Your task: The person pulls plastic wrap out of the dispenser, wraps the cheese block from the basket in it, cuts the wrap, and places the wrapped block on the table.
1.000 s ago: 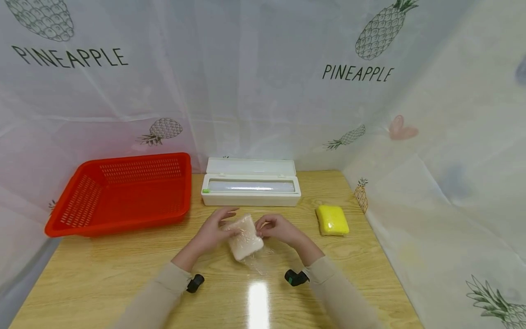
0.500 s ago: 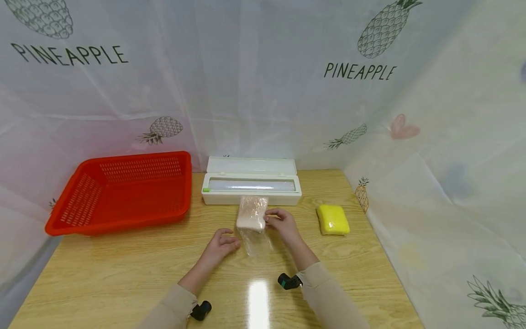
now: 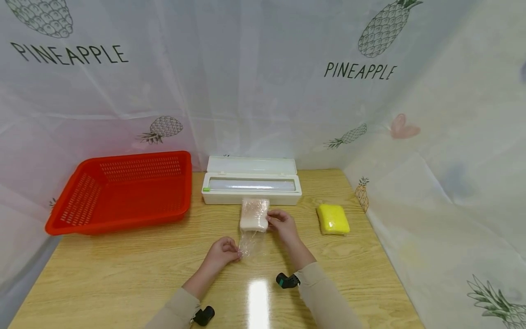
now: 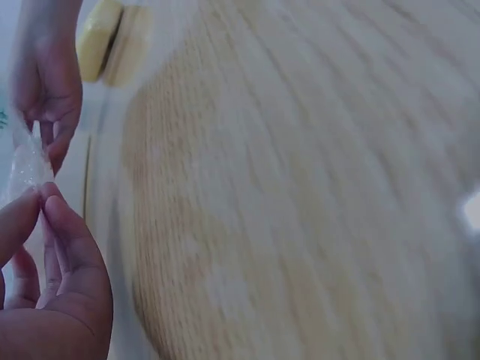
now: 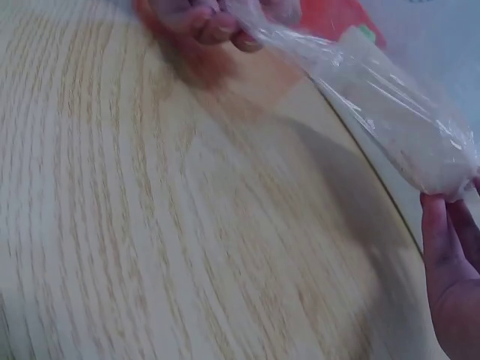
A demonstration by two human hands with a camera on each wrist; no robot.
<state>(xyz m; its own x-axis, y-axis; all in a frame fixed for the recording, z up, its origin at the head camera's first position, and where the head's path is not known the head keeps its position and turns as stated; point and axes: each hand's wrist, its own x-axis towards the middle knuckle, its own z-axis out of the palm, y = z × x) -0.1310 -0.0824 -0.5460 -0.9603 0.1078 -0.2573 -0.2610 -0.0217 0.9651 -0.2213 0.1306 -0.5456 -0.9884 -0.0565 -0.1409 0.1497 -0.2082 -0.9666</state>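
A pale, soft-looking block [image 3: 254, 214], shaped like a thick slice of bread, is wrapped in clear cling film just in front of the white film dispenser [image 3: 251, 198]. My right hand [image 3: 283, 225] holds the block by its right edge, fingertips showing under the wrapped end in the right wrist view. From the block's near side a loose tail of cling film [image 3: 251, 243] hangs toward me. Thumb and fingertips of my left hand [image 3: 223, 252] pinch the tail's left corner; the left wrist view shows this pinch up close. In the right wrist view the film [image 5: 322, 56] is stretched between both hands.
A red plastic basket [image 3: 123, 224] stands at the left. On the right lies a yellow block [image 3: 333, 219] with a shiny wrapped surface. The dispenser's lid [image 3: 251, 165] is raised, its film roll visible. A pineapple-print curtain hangs behind the wooden table [image 3: 123, 274].
The block has moved away from me and straightened up before the dispenser. My left hand has let go of it, come back toward me and taken the film tail's corner. My right hand stays by its edge.
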